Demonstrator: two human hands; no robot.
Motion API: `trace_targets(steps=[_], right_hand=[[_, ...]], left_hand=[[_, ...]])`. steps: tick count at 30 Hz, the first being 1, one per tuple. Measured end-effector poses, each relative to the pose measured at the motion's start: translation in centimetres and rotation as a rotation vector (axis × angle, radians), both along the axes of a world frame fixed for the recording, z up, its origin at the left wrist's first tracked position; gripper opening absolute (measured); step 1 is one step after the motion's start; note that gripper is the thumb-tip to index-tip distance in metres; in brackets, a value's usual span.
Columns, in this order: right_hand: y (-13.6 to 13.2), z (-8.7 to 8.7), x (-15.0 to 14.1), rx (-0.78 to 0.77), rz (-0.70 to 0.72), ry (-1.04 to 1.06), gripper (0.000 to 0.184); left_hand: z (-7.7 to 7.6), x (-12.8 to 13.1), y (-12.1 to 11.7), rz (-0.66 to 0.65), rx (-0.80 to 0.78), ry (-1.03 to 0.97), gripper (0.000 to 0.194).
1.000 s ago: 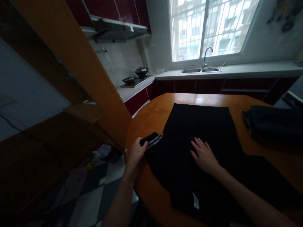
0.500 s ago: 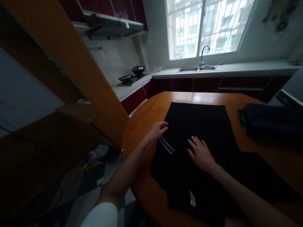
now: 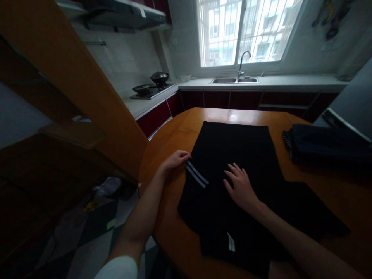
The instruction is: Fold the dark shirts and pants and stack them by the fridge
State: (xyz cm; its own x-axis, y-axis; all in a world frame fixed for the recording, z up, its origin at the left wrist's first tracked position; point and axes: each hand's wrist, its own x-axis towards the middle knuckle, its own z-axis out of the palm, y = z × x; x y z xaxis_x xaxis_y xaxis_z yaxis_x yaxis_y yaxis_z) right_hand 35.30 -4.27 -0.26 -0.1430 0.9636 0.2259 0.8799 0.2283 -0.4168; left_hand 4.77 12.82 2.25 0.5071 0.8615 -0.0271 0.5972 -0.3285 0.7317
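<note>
A black T-shirt (image 3: 232, 147) lies spread on the wooden table (image 3: 165, 143), its hem toward the window and its collar label near me. Two grey stripes cross the left sleeve, which is folded inward over the body. My left hand (image 3: 176, 159) pinches the shirt's left edge, right at the top end of the stripes. Resting flat on the middle of the shirt is my right hand (image 3: 240, 186), fingers spread. The other sleeve stretches out to the right, partly behind my right forearm.
A stack of dark folded clothes (image 3: 328, 145) sits on the table's right side. Beyond the table are a sink (image 3: 223, 81) under the window and a stove with a lidded wok (image 3: 159, 78). A wooden post (image 3: 107, 93) stands at the left.
My left hand has shifted left and its fingers have closed at the sleeve edge. More of the stripes shows. My right hand stays on the shirt; the view has turned slightly.
</note>
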Motion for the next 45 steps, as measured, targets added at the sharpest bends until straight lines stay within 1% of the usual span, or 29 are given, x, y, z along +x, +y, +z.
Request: trace_targets(steps=[3, 7, 10, 13, 16, 20, 25, 28, 30, 31, 33, 34, 36, 39, 41, 43, 45], right_hand=[[-0.1, 1.6, -1.3, -0.053, 0.050, 0.076, 0.041], [1.8, 3.0, -3.4, -0.221, 0.083, 0.085, 0.035], [3.6, 3.1, -4.9, -0.311, 0.043, 0.022, 0.031], [4.4, 2.6, -6.0, -0.331, 0.000, -0.047, 0.033], [4.2, 1.8, -6.7, -0.320, -0.014, -0.078, 0.033], [3.8, 1.0, -7.0, -0.312, 0.005, -0.018, 0.028], [3.6, 0.2, -6.9, -0.243, 0.057, 0.261, 0.015], [3.5, -0.3, -7.1, -0.172, 0.076, 0.452, 0.009], [3.5, -0.5, -7.3, -0.089, 0.077, 0.584, 0.013], [3.4, -0.5, -7.3, -0.045, 0.077, 0.641, 0.018], [3.2, -0.4, -7.4, 0.034, 0.072, 0.704, 0.034], [3.0, -0.2, -7.5, 0.062, 0.074, 0.709, 0.041], [2.7, 0.0, -7.5, 0.096, 0.078, 0.687, 0.050], [2.3, 0.2, -7.4, 0.091, 0.079, 0.624, 0.053], [2.2, 0.1, -7.3, 0.053, 0.105, 0.573, 0.047], [2.2, 0.0, -7.2, 0.008, 0.156, 0.518, 0.034], [2.2, -0.1, -7.0, -0.024, 0.198, 0.465, 0.026]], left_hand=[[0.1, -0.6, 0.2, -0.024, -0.047, -0.025, 0.038], [0.3, -0.6, 0.0, -0.057, -0.083, -0.022, 0.037], [0.6, -0.7, -0.3, -0.083, -0.071, -0.039, 0.034], [0.8, -1.1, -0.5, -0.096, -0.116, -0.026, 0.033], [1.0, -1.5, -0.6, -0.111, -0.149, -0.013, 0.035], [0.8, -1.4, -0.5, -0.110, -0.098, -0.019, 0.034], [0.8, -0.9, -0.5, -0.108, -0.069, -0.001, 0.033], [0.5, -0.3, -0.6, -0.110, 0.016, 0.006, 0.034], [0.2, 0.2, -0.6, -0.103, 0.076, 0.003, 0.035], [0.0, 0.4, -0.5, -0.101, 0.093, 0.000, 0.035], [-0.3, 0.6, -0.5, -0.116, 0.072, -0.013, 0.036], [-0.4, 0.7, -0.5, -0.132, 0.037, -0.025, 0.036], [-0.4, 0.5, -0.5, -0.175, -0.039, -0.052, 0.036], [-0.3, 0.0, -0.4, -0.247, -0.102, -0.083, 0.037], [-0.5, -0.2, -0.3, -0.255, -0.115, -0.090, 0.040], [-0.8, -0.2, -0.1, -0.222, -0.107, -0.087, 0.042], [-1.2, 0.0, 0.0, -0.192, -0.092, -0.079, 0.043]])
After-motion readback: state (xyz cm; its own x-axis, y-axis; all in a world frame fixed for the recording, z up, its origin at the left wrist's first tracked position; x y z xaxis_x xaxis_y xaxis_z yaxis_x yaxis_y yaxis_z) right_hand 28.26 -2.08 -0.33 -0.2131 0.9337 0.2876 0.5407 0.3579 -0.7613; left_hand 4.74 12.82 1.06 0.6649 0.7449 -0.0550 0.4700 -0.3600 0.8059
